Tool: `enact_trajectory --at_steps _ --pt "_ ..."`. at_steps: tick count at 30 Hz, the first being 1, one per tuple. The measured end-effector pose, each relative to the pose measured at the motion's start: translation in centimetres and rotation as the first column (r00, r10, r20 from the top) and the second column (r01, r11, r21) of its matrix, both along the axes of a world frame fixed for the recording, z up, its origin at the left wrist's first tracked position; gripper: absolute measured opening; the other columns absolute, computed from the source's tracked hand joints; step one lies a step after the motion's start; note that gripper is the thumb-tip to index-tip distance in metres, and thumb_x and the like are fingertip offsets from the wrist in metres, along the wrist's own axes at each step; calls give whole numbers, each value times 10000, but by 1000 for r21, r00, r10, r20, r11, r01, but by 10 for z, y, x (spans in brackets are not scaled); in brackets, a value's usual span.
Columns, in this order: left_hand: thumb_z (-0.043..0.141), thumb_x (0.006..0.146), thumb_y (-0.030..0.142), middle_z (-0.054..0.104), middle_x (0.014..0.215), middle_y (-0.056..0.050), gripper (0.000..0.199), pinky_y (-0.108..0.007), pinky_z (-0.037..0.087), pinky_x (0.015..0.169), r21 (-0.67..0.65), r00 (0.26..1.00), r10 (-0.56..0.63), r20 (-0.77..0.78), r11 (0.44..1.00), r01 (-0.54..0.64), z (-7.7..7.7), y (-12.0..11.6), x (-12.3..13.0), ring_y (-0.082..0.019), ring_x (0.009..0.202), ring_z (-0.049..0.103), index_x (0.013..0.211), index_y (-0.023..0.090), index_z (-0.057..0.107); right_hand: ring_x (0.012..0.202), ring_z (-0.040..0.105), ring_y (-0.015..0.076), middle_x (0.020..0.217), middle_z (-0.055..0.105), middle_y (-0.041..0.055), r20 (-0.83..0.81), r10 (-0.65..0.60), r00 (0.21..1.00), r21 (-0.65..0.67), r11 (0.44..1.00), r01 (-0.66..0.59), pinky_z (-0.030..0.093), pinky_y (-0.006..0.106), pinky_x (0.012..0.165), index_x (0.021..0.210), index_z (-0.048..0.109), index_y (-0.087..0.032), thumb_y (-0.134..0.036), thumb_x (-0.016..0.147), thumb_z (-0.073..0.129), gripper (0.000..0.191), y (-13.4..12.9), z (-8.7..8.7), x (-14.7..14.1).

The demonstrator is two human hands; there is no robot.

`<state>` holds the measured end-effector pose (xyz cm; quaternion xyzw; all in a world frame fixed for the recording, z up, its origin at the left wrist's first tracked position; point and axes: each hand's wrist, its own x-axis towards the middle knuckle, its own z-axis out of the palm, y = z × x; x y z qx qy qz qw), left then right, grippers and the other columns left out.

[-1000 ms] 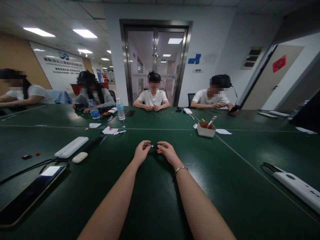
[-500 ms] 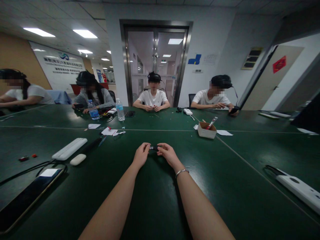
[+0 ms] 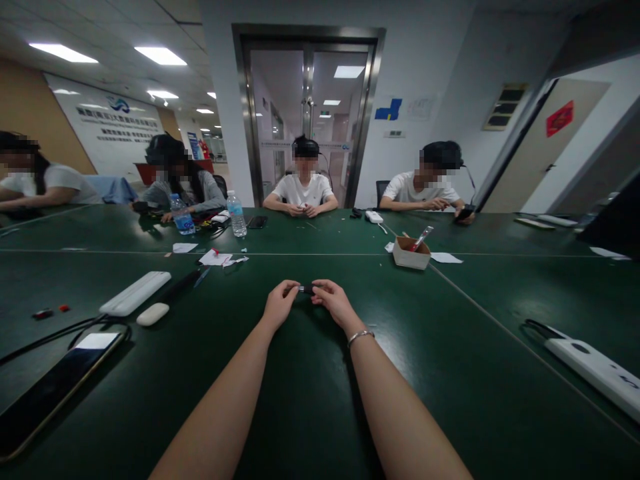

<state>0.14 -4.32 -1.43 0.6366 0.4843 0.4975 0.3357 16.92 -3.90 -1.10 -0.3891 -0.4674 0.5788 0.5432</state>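
Between my two hands is a small black stick with a silvery end (image 3: 307, 290), held level just over the green table (image 3: 310, 373). My left hand (image 3: 281, 301) pinches the silvery end on the left with thumb and forefinger. On the other side, the fingertips of my right hand (image 3: 334, 301) close on its black end; a silver bracelet (image 3: 361, 337) circles that wrist. Fingers cover both ends, and the stick is too small for me to tell its exact kind.
On the left lie a phone (image 3: 55, 393), a white oval case (image 3: 153, 314) and a long white box (image 3: 136, 293) by black cables. Ahead stand a small carton (image 3: 411, 259) and water bottles (image 3: 237, 215). A power strip (image 3: 595, 370) is at right. Several people sit across.
The whole view has shifted slightly, so the table things and people appear a little higher and further left. Both hands keep the same pinch on the black stick.
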Motion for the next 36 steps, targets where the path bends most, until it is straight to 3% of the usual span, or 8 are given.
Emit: enact_trajectory --at_steps 6,11,20,30,36 --pt "472 814 403 649 919 -48 289 -311 452 788 -33 999 -21 -29 999 20 0 0 -2 -175 852 594 941 193 626 577 601 107 625 615 2 -14 -2 1000 -11 1000 2 497 238 578 881 616 -144 -232 633 719 282 0 0 0" --pt "544 779 317 628 1038 -72 302 -324 457 827 28 998 -12 62 1000 10 -1 1 0 -182 922 591 1047 186 589 564 601 100 627 617 -2 -49 14 999 -12 1000 -15 496 229 568 885 614 -142 -234 621 727 301 2 -1 1" --pt "529 783 334 650 947 -59 242 -308 462 796 31 999 -44 22 999 44 1 -1 -1 -168 856 598 941 179 628 576 606 105 625 620 2 -25 5 1000 -8 1000 -5 500 231 576 887 616 -145 -220 643 712 273 1 -1 0" --pt "530 769 252 635 951 -46 269 -290 450 797 30 996 -73 52 997 71 0 -2 0 -149 849 592 1028 194 574 586 602 104 655 622 10 -32 -1 999 0 1000 1 501 239 584 889 616 -151 -238 650 718 274 1 -1 1" --pt "504 790 341 643 888 -46 248 -279 446 758 -9 999 -46 2 999 46 1 -2 0 -153 816 591 954 180 597 591 603 105 658 620 10 -27 -1 1000 3 1000 1 497 237 583 886 613 -151 -234 650 714 270 1 -1 1"
